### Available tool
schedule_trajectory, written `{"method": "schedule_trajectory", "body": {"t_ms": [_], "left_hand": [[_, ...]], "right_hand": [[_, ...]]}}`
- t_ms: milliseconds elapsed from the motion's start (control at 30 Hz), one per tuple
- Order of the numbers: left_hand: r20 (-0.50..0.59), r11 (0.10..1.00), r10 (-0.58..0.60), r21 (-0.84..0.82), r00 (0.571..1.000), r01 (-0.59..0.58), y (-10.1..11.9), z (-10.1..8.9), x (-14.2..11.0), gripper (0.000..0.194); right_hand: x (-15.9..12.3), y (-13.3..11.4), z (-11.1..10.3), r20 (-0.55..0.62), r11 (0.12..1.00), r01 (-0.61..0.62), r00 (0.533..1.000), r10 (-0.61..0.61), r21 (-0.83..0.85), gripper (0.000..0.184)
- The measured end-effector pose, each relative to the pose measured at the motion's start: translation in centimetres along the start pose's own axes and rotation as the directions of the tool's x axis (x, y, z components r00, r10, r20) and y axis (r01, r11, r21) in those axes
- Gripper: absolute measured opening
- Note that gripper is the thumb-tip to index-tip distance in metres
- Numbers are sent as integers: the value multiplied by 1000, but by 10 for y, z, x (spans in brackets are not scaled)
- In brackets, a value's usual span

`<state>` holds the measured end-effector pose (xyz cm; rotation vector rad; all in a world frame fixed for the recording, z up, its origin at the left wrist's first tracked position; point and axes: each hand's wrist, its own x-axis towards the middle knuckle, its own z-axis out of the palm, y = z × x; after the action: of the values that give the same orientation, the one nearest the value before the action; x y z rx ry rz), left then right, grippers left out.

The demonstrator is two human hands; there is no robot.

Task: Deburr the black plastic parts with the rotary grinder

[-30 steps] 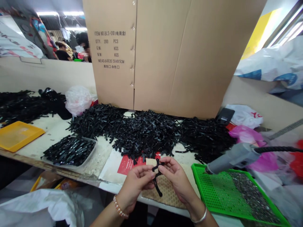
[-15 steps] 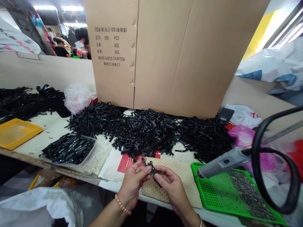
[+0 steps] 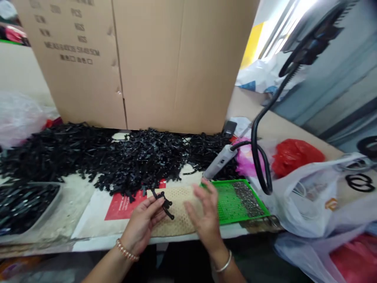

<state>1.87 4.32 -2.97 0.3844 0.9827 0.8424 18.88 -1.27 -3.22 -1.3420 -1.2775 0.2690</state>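
Note:
My left hand (image 3: 141,224) pinches a small black plastic part (image 3: 164,203) between thumb and fingers, holding it just above a tan perforated mat (image 3: 179,206) at the table's front edge. My right hand (image 3: 205,216) is off the part, fingers spread and a little blurred, hovering over the mat's right side beside the green tray (image 3: 228,200). A grey corded hand tool (image 3: 219,161) rests with its tip at the tray's far left corner. A long heap of black plastic parts (image 3: 118,157) lies behind the mat.
A tall cardboard box (image 3: 132,59) stands behind the heap. Small metal pieces (image 3: 247,198) fill the tray's right part. A clear tub of black parts (image 3: 23,202) sits at left. Red, pink and white plastic bags (image 3: 309,188) crowd the right, with a black cable (image 3: 259,157) looping over them.
My right hand has let go of the black part and opened toward the green tray; the left hand keeps it. The view has swung right, bringing the bags into sight.

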Motion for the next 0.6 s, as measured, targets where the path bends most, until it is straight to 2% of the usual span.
{"method": "schedule_trajectory", "body": {"t_ms": [67,100,133,200,267,367,467,600], "left_hand": [[24,997,-37,64,999,35,-1,9,8,9],[42,994,-59,98,997,54,-2,15,11,8],[66,988,-85,132,994,76,-5,21,15,7],[120,975,-137,192,983,113,-12,35,23,4],[176,962,-173,240,969,128,-22,50,31,4],[222,950,-183,290,958,114,-36,66,42,8],[223,936,-177,338,959,94,-46,72,48,14],[222,910,-205,403,953,102,-49,71,51,21]], "right_hand": [[24,11,-21,-281,999,31,959,-27,9,59],[38,18,-29,-345,999,14,938,2,45,65],[52,25,-34,-345,996,-10,938,39,85,69],[79,38,-37,-205,985,-66,974,98,157,67],[100,45,-34,-59,979,-116,990,127,169,53],[112,41,-37,16,984,-129,992,128,125,37],[102,28,-53,52,977,-156,987,150,144,41],[68,25,-80,26,931,-268,963,270,250,45]]}}
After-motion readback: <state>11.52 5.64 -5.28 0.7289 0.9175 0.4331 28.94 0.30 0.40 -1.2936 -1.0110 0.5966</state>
